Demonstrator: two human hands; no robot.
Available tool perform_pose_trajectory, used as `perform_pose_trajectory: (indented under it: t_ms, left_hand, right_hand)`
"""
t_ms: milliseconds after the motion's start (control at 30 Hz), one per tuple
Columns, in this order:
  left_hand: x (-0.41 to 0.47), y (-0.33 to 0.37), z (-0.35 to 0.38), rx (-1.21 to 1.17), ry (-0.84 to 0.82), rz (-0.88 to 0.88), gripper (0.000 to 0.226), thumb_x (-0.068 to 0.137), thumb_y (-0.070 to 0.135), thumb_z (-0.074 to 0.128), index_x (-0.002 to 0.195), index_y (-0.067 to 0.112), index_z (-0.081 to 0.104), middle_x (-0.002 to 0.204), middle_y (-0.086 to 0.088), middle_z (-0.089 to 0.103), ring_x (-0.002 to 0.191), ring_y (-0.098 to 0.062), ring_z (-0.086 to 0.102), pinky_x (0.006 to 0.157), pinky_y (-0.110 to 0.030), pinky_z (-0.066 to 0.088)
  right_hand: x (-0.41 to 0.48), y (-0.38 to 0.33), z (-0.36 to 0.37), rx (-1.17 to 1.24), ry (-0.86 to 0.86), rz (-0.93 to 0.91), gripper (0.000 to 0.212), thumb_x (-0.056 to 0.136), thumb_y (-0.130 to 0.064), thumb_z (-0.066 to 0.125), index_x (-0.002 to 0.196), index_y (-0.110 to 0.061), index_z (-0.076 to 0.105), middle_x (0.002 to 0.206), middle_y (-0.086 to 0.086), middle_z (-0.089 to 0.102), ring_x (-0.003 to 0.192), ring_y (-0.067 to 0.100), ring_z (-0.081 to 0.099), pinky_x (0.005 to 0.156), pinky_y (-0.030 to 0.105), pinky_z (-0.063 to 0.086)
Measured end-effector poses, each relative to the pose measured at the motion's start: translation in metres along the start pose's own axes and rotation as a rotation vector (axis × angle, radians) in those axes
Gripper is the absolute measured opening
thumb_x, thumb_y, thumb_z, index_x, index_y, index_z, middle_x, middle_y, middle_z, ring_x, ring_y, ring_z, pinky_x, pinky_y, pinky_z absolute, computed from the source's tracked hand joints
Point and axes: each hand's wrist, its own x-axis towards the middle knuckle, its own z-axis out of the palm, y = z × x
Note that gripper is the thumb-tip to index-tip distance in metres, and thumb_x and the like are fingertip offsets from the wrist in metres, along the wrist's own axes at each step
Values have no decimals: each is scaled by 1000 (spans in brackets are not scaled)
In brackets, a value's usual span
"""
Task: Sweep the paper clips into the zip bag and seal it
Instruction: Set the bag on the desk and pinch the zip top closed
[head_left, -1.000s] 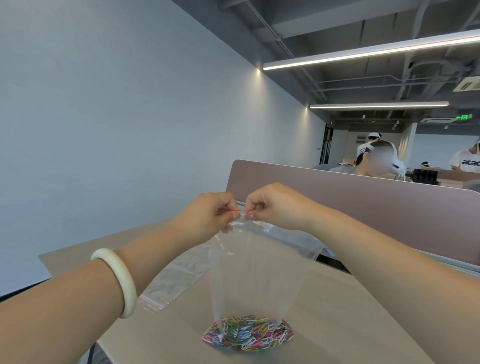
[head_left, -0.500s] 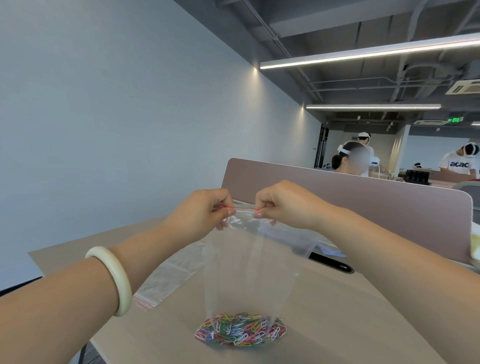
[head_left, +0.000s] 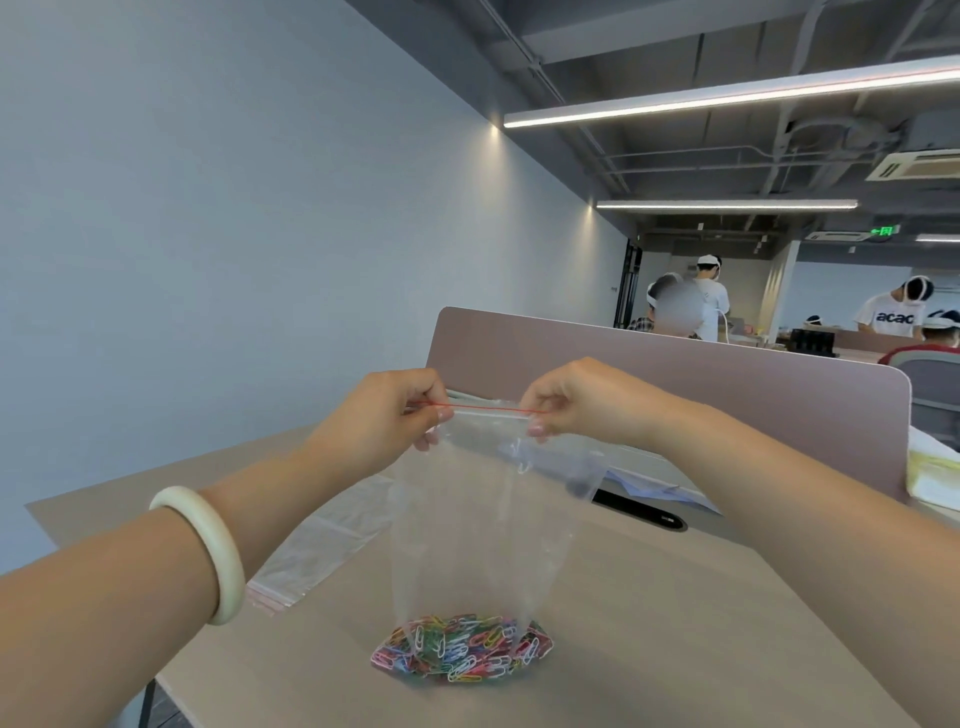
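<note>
Pinching the zip bag (head_left: 467, 519) by its red seal strip (head_left: 488, 409) — left hand (head_left: 384, 421) and right hand (head_left: 582, 402) at opposite ends, strip running level between them; paper clips (head_left: 462, 652) pooled inside, on the worktop (head_left: 675, 623).

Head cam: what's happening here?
A person holds a clear zip bag upright on the table, left hand and right hand pinching its red zip strip at the top. The coloured paper clips sit heaped in the bag's bottom. Whether the strip is pressed shut throughout isn't clear. A second clear bag lies flat to the left.
</note>
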Motion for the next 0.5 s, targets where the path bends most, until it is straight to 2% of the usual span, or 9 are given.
perform_pose_trajectory:
  t_ms: [167, 233, 333, 433, 500]
  left_hand:
    - [2, 1, 0, -2, -2, 19, 19, 89, 13, 58, 69, 15, 57, 67, -5, 67, 51, 0, 64, 63, -16, 50]
    - [3, 2, 2, -13, 1, 17, 18, 89, 13, 58, 71, 13, 58, 66, -3, 66, 50, 2, 63, 61, -14, 48]
    - [4, -2, 0, -37, 15, 5, 15, 89, 12, 58, 76, 4, 59, 67, -5, 64, 51, 1, 64, 69, -24, 52]
    - [4, -2, -1, -43, 12, 10, 14, 88, 11, 59, 76, 4, 59, 68, -7, 65, 51, -1, 64, 72, -28, 52]
    - [5, 0, 1, -42, 17, 14, 15, 88, 11, 59, 73, 8, 59, 67, -6, 64, 51, 0, 64, 73, -29, 52]
  right_hand:
    - [-7, 11, 0, -160, 29, -9, 23, 86, -27, 62, 64, -29, 54, 61, -12, 57, 58, 0, 48, 60, 25, 35]
    - [-8, 13, -1, -129, 35, 1, 23, 85, -29, 63, 64, -31, 55, 62, -10, 63, 57, 0, 51, 58, 22, 36]
    - [-15, 17, -10, -50, -11, 60, 8, 83, -31, 65, 80, -23, 66, 71, -6, 72, 61, 2, 58, 61, 20, 40]
    - [-18, 23, -10, -183, 24, 59, 18, 86, -29, 61, 73, -18, 60, 56, -7, 61, 54, 9, 57, 57, 25, 37]
    - [-15, 25, -4, -288, 101, 36, 22, 89, -30, 57, 73, -15, 56, 58, -3, 53, 61, 20, 51, 58, 29, 33]
